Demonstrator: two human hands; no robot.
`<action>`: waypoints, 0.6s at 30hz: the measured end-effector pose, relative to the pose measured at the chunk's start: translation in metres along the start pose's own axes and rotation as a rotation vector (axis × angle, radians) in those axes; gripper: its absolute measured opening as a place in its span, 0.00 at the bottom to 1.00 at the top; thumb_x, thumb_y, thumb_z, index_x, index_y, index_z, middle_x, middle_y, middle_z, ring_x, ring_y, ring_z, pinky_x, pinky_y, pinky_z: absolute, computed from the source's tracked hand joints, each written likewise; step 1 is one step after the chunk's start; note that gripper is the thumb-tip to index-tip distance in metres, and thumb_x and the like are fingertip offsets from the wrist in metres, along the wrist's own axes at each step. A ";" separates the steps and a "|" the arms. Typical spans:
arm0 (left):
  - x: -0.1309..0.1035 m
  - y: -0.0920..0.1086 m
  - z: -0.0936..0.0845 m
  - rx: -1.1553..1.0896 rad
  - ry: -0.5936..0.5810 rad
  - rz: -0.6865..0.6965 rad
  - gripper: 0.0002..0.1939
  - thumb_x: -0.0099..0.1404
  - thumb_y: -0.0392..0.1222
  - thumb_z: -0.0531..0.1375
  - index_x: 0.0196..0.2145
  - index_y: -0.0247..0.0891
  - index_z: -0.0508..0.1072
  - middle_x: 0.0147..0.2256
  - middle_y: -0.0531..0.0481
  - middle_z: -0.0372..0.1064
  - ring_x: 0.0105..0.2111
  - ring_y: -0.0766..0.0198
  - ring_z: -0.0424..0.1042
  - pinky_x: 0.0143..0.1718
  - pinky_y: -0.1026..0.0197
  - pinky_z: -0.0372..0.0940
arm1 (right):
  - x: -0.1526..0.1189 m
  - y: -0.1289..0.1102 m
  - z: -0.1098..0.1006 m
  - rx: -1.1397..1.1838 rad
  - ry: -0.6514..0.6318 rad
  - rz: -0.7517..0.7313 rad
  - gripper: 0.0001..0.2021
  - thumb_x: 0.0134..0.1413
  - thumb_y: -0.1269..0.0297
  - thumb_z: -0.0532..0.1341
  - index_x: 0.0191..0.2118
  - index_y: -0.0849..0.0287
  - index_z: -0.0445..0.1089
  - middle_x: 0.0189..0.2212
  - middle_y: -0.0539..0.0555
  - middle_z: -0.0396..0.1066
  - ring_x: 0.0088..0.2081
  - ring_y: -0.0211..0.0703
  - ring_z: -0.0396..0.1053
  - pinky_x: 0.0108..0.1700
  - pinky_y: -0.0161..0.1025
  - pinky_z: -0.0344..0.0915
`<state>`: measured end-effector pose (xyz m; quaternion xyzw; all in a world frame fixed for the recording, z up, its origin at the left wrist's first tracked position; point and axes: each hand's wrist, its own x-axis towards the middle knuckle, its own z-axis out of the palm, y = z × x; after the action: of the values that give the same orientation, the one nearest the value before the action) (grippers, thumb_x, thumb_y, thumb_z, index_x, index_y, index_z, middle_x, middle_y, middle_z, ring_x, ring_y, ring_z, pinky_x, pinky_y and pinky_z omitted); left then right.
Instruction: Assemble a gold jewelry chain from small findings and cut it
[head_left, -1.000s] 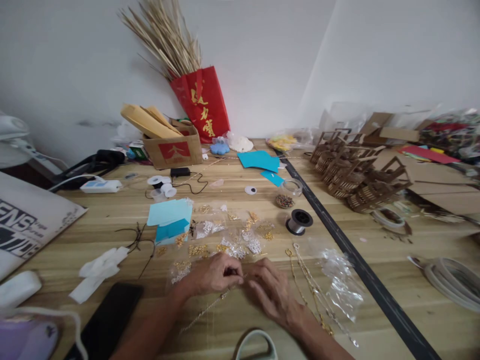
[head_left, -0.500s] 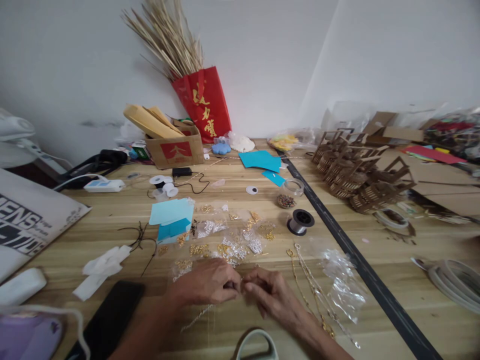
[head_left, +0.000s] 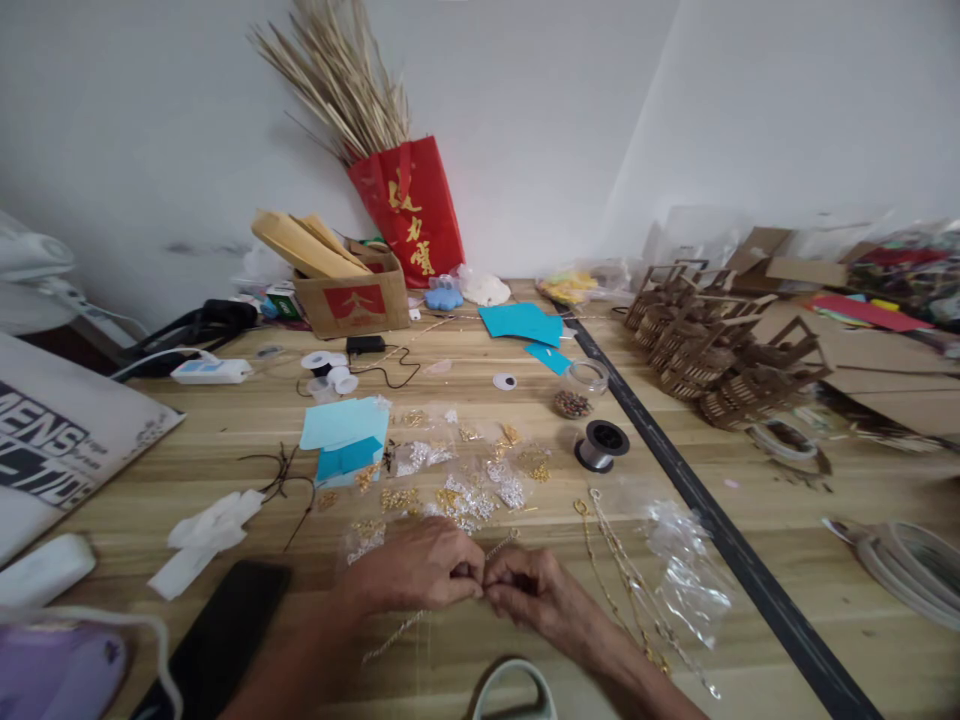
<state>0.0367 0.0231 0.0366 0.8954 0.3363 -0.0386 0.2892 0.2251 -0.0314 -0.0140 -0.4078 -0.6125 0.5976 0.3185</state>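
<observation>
My left hand (head_left: pixel 431 565) and my right hand (head_left: pixel 536 595) meet fingertip to fingertip above the table, both closed in a pinch. A thin silver chain (head_left: pixel 394 638) shows below my left hand, and another stretch of it lies just behind the fingertips. The part held between the fingers is too small to see clearly. Beyond the hands are small plastic bags with silver findings (head_left: pixel 469 503) and gold findings (head_left: pixel 399 498). Several gold and silver chains (head_left: pixel 619 575) lie to the right of my right hand.
A grey mug or handle (head_left: pixel 514 690) is at the near edge. A black phone (head_left: pixel 221 635) lies left of my left forearm. Rightward are a wire spool (head_left: pixel 598 455), a jar of beads (head_left: pixel 574 402), clear plastic wrap (head_left: pixel 686 565) and small wooden baskets (head_left: pixel 720 345).
My right hand's fingertips have shifted slightly down, and more of the silver chain shows behind them. My left hand stays almost in place, both hands still pinched together.
</observation>
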 end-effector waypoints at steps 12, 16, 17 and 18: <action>0.003 -0.012 0.007 0.024 0.031 0.024 0.07 0.56 0.35 0.55 0.27 0.41 0.74 0.23 0.54 0.71 0.23 0.66 0.64 0.24 0.64 0.48 | 0.001 0.008 -0.004 -0.112 0.053 -0.002 0.04 0.54 0.69 0.59 0.30 0.60 0.70 0.21 0.46 0.62 0.23 0.34 0.57 0.25 0.30 0.52; 0.004 -0.011 0.005 0.028 0.031 0.014 0.07 0.54 0.35 0.56 0.25 0.41 0.73 0.22 0.54 0.70 0.22 0.67 0.62 0.22 0.64 0.46 | 0.000 0.006 -0.005 -0.259 0.072 -0.053 0.05 0.55 0.71 0.58 0.31 0.60 0.70 0.22 0.47 0.64 0.24 0.35 0.59 0.25 0.31 0.53; 0.004 -0.010 0.005 0.030 0.031 0.013 0.06 0.53 0.35 0.56 0.25 0.41 0.73 0.22 0.54 0.70 0.22 0.67 0.62 0.22 0.64 0.46 | 0.000 0.004 -0.005 -0.303 0.073 -0.084 0.05 0.56 0.72 0.58 0.30 0.60 0.70 0.23 0.48 0.65 0.25 0.36 0.61 0.26 0.31 0.55; 0.004 -0.010 0.004 0.031 0.028 0.013 0.06 0.53 0.35 0.55 0.24 0.40 0.73 0.21 0.55 0.69 0.22 0.67 0.61 0.22 0.64 0.45 | 0.000 0.002 -0.005 -0.345 0.072 -0.120 0.06 0.57 0.72 0.57 0.30 0.59 0.69 0.24 0.48 0.66 0.26 0.37 0.62 0.28 0.32 0.57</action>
<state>0.0344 0.0291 0.0269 0.9024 0.3340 -0.0292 0.2707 0.2294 -0.0294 -0.0159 -0.4403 -0.7174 0.4483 0.3007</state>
